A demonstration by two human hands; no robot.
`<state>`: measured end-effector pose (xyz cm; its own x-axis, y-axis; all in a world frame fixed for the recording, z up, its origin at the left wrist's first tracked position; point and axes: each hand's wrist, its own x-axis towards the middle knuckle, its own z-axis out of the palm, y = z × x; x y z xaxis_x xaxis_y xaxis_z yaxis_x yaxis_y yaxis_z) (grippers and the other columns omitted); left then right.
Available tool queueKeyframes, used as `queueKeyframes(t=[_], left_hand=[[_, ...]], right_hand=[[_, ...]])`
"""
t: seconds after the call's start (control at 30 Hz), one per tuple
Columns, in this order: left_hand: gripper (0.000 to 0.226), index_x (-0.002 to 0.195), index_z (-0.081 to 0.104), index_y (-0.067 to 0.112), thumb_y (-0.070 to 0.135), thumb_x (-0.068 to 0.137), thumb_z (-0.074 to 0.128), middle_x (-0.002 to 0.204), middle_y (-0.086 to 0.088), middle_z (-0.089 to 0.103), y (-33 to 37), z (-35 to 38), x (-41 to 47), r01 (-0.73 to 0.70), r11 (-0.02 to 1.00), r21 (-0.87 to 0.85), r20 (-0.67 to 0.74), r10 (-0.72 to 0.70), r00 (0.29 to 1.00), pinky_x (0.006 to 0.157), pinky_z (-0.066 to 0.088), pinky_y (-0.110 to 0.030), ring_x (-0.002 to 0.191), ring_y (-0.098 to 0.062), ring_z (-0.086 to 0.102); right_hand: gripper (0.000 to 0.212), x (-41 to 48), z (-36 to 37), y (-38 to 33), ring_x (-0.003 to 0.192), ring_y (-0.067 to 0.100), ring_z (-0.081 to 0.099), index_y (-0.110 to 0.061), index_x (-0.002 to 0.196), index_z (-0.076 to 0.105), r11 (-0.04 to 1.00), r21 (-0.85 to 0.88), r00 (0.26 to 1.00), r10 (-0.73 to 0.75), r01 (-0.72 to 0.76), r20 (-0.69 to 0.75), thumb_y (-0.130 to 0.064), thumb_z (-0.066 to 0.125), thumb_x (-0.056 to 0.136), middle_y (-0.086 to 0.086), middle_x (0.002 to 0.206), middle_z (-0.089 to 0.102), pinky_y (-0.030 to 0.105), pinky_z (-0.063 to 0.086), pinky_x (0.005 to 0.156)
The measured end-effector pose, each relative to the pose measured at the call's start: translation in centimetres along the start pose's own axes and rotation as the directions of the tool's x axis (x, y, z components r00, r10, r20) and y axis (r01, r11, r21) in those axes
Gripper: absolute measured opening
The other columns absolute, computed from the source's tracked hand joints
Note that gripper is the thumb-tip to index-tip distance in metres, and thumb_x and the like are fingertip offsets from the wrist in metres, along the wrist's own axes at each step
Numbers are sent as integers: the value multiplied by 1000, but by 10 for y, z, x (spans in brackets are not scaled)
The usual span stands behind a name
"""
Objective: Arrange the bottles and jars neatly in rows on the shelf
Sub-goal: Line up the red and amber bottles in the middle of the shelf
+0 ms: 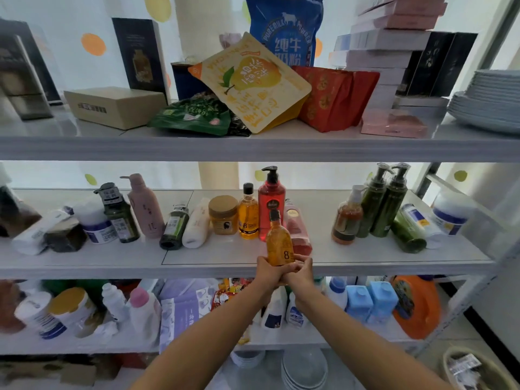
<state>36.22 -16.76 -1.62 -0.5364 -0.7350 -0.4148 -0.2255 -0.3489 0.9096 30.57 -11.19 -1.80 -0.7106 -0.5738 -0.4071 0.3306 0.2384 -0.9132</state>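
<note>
the white middle shelf [351,254] is crowded, some bottles upright, others lying down. my left hand [267,271] and right hand [301,273] are together, wrapped round the base of a small amber bottle [280,243], upright at the near edge in front of the red pump bottle [271,204]. i'd stand it beside its amber twin [248,218] to the left, base flat, clear of the pink bottle [298,232] lying just behind, then let go.

Home storeroom, metal shelving [253,149], toiletry bottles [271,204], snack pouches [253,83], stacked plates [489,99]
</note>
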Motion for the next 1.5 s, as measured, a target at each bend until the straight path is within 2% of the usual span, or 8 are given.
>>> queueKeyframes(t=[0.3, 0.5, 0.63, 0.77, 1.0, 1.2, 1.37, 1.5], left_hand=[[54, 119, 38, 5, 13, 79, 74, 103, -12, 58, -11, -74, -1, 56, 994, -96, -37, -60, 997, 55, 49, -26, 78, -18, 60], [60, 120, 42, 7, 22, 75, 78, 110, -16, 63, -12, -88, 9, 101, 985, -140, -9, -103, 995, 78, 58, -43, 94, -29, 65], [90, 122, 52, 7, 45, 47, 86, 108, -15, 69, -19, -85, 23, 155, 977, -147, 17, -154, 988, 84, 57, -48, 97, -30, 68], [58, 122, 55, 6, 32, 74, 76, 107, -16, 70, -18, -79, 21, 200, 967, -156, 46, -195, 980, 74, 58, -38, 98, -30, 67], [47, 120, 53, 9, 36, 84, 66, 115, -18, 64, -11, -77, 30, 230, 952, -203, 63, -222, 973, 84, 55, -44, 101, -31, 63], [63, 126, 52, 9, 40, 75, 74, 115, -17, 66, -15, -77, 44, 237, 950, -205, 26, -237, 971, 74, 59, -43, 103, -33, 65], [62, 125, 52, 9, 37, 75, 74, 114, -18, 66, -13, -79, 47, 247, 949, -195, 22, -248, 969, 70, 59, -42, 102, -33, 65], [62, 123, 52, 8, 36, 73, 76, 111, -19, 67, -12, -84, 51, 258, 953, -157, 32, -256, 966, 81, 57, -49, 100, -34, 66]], right_hand=[[67, -14, 49, 12, 115, 28, 52, -21, 122, 36, 997, -70, 975, 36, -21, 219, 17, 62, 73, 8, 128, 51, 35, 54, 83], [67, -4, 47, 4, 113, 26, 54, -15, 130, 41, 982, -189, 961, 56, -4, 270, 23, 52, 76, 9, 128, 52, 24, 55, 67], [62, 8, 40, -1, 98, 24, 57, -8, 127, 48, 957, -289, 969, 46, 28, 245, 25, 44, 76, 11, 117, 55, 20, 49, 52], [58, 21, 33, 1, 96, 23, 57, -5, 126, 51, 938, -346, 966, 58, 33, 250, 24, 45, 76, 15, 120, 58, 21, 50, 56], [44, 38, 29, 2, 103, 24, 57, -6, 121, 56, 927, -352, 985, -74, 126, 158, 12, 56, 81, 15, 120, 59, 22, 48, 70], [54, 57, 13, -16, 132, 27, 28, -22, 134, 42, 337, -888, 839, -535, 313, 93, -9, 59, 85, 7, 141, 31, 37, 34, 110], [65, 84, 3, -23, 146, 33, -5, -33, 149, 15, 37, -948, 898, -333, 316, 286, -23, 49, 95, 0, 159, -2, 49, 12, 117], [60, 95, -3, -19, 145, 38, -1, -34, 149, 14, -54, -944, 892, -312, 326, 326, -19, 42, 98, 0, 160, 4, 50, 14, 117]])
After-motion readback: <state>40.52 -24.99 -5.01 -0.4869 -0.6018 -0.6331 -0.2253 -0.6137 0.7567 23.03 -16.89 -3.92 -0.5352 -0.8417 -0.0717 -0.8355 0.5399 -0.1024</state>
